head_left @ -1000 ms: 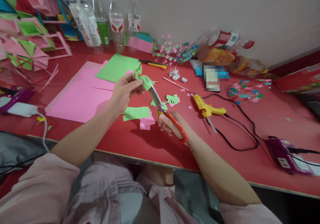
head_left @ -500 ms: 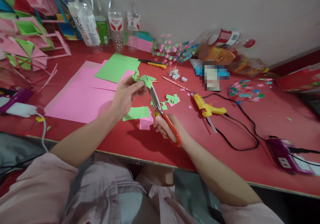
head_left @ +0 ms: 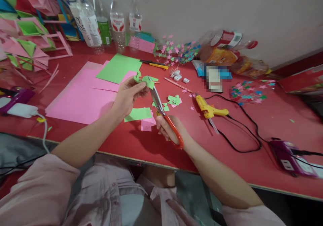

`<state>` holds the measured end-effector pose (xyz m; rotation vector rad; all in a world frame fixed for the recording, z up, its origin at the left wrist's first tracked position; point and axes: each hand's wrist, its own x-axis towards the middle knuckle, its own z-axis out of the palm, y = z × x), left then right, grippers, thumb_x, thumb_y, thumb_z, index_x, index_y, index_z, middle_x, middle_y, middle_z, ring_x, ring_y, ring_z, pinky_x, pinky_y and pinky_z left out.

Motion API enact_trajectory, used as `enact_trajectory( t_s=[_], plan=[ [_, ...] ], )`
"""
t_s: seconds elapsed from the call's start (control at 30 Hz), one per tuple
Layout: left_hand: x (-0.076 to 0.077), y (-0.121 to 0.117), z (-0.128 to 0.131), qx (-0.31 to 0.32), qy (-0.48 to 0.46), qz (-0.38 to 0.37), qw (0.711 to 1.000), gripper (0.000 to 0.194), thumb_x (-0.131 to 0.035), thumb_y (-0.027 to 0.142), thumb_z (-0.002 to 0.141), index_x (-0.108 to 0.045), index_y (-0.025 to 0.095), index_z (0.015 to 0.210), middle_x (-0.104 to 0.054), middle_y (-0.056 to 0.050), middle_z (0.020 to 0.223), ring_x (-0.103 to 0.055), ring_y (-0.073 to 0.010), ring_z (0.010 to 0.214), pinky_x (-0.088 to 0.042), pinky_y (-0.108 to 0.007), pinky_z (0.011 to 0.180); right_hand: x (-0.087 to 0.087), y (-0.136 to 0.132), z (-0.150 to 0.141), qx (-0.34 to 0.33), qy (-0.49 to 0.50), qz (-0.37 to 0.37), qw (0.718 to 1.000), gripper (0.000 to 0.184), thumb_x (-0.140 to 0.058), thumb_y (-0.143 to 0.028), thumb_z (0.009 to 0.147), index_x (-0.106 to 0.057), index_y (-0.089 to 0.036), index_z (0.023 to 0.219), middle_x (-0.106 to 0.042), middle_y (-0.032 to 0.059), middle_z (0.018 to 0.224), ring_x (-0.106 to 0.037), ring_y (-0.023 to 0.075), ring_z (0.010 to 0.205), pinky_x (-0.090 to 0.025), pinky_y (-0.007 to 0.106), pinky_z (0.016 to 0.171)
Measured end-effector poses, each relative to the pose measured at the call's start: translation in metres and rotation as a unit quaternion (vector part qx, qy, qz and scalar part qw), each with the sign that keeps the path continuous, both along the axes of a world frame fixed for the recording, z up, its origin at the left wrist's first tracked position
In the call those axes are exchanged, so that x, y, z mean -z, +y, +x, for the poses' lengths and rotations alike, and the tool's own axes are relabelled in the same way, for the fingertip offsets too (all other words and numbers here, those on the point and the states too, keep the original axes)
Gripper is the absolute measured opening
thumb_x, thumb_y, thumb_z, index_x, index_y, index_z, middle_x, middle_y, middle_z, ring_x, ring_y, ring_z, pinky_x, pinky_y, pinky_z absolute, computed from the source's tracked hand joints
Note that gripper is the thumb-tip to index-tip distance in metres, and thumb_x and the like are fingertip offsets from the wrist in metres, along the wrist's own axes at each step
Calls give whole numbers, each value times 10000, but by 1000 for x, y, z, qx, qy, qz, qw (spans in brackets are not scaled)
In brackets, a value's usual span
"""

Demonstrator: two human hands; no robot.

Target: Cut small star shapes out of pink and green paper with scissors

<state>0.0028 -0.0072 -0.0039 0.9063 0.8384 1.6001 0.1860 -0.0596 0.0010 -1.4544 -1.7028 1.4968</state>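
Between the thumb and fingers of my left hand [head_left: 130, 96] is a small cut piece of green paper [head_left: 148, 82]. My right hand [head_left: 170, 126] is wrapped round the handles of red-handled scissors [head_left: 175, 131]. The blades point up and away, and their tips are at the green paper's right edge. Below the blades lie green paper scraps [head_left: 174, 100] and a green paper strip [head_left: 137, 114], which partly covers some pink paper [head_left: 148, 124]. Left of my hands lie a large pink sheet [head_left: 75, 94] and a green sheet [head_left: 119, 68].
A yellow glue gun [head_left: 210, 108] with a black cord lies to the right. Several bottles [head_left: 117, 24] stand along the wall. A yellow utility knife [head_left: 158, 65] and a pencil [head_left: 178, 84] lie behind my hands. Purple power strips [head_left: 286, 157] sit at both sides. Folded paper models [head_left: 27, 54] stand at left.
Almost nothing differs. Both hands, the green paper and the scissors keep nearly the same place, with only a slight shift of the whole view.
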Motion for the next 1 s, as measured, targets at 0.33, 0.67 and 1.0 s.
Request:
enact_trajectory(
  t_s=[0.33, 0.67, 1.0],
  plan=[
    [-1, 0, 0, -2, 20, -19, 1000, 188, -731, 279, 728, -563, 194, 727, -644, 51, 633, -621, -62, 579, -500, -205, 595, 0, 2, 0, 4, -24, 10, 1000, 573, -530, -758, 760, -489, -210, 600, -383, -64, 374, -416, 90, 315, -356, 215, 334],
    [-4, 0, -1, -1, 16, -17, 1000, 171, -709, 242, 715, -546, 192, 694, -639, 49, 609, -604, -59, 553, -492, -200, 569, -3, 3, 0, 16, -19, 5, 1000, 588, -568, -769, 708, -475, -202, 587, -470, -32, 466, -400, 69, 317, -325, 212, 307],
    [-10, 1, -8, 31, 19, -28, 999, 119, -658, 258, 718, -563, 187, 707, -630, 37, 579, -595, -69, 515, -490, -211, 546, -2, 8, 2, 13, -34, 2, 999, 559, -602, -739, 708, -443, -218, 583, -415, -47, 427, -414, 88, 330, -321, 222, 327]
  ],
)
